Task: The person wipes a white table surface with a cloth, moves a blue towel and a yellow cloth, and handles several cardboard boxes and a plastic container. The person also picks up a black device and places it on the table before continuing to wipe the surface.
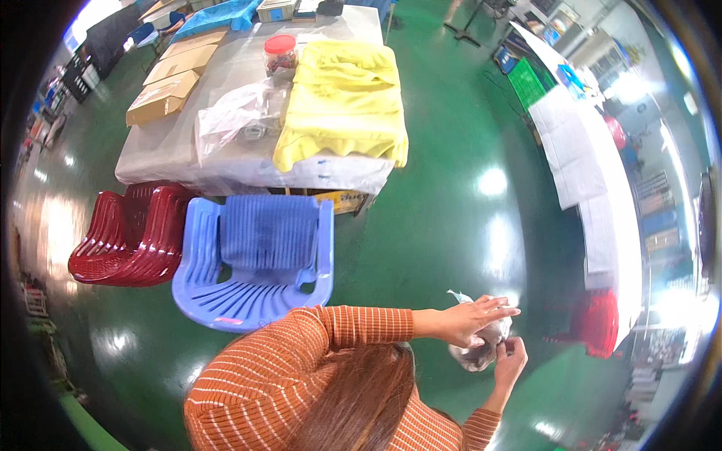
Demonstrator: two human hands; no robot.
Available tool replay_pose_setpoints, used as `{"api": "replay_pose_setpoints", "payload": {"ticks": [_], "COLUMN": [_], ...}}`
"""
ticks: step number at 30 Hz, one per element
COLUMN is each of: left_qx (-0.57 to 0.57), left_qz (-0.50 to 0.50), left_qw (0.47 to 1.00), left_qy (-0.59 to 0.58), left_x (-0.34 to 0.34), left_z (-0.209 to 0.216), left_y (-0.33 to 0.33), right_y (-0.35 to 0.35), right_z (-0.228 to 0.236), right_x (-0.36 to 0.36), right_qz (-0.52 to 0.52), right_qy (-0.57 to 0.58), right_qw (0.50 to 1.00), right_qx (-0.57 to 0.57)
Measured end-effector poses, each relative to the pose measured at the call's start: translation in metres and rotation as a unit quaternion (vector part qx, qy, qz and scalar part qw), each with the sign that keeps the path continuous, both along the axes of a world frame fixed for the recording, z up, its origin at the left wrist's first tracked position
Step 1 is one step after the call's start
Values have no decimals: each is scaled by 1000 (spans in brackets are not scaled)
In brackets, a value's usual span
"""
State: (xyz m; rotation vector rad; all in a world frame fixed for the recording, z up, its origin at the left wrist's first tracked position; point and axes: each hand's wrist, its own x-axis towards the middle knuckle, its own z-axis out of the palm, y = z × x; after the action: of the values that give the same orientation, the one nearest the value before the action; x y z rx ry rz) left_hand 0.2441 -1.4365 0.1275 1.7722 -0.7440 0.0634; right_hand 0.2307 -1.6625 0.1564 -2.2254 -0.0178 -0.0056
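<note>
A crumpled, see-through plastic bag (472,358) hangs over the green floor at the right, between my hands. What it contains is too unclear to name. My left hand (470,322) lies across its upper part, thumb against the plastic and fingers reaching to the right. A pale corner of the bag (456,296) pokes out beyond this hand. On the right side, my right hand (512,362) pinches the bag's edge between thumb and fingertips.
Stacked blue plastic chairs (252,248) stand left of my hands, beside stacked dark red chairs (135,237). Behind them a covered table (248,177) carries a yellow cloth (346,98), a red-lidded jar (280,54) and cardboard boxes (162,96). A red chair (598,323) stands by the white-covered table (613,233).
</note>
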Motion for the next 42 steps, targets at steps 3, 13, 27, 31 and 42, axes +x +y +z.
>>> {"api": "replay_pose_setpoints", "payload": {"ticks": [3, 13, 27, 31, 42], "left_qx": [114, 98, -221, -82, -36], "left_qz": [73, 247, 628, 658, 927], "left_qw": [991, 952, 729, 747, 353], "left_qy": [9, 154, 160, 45, 118], "left_x": [100, 371, 539, 604, 505], "left_z": [-25, -86, -65, -7, -10], "left_y": [-15, 75, 354, 418, 554], "right_y": [-30, 50, 562, 718, 996], "right_z": [-4, 15, 158, 158, 19], "right_x": [109, 497, 805, 811, 782], "right_qz": [23, 195, 607, 676, 920], "right_qy": [-41, 7, -77, -1, -139], "right_qw": [998, 967, 730, 657, 366], "right_qx": [-40, 163, 306, 334, -26]}}
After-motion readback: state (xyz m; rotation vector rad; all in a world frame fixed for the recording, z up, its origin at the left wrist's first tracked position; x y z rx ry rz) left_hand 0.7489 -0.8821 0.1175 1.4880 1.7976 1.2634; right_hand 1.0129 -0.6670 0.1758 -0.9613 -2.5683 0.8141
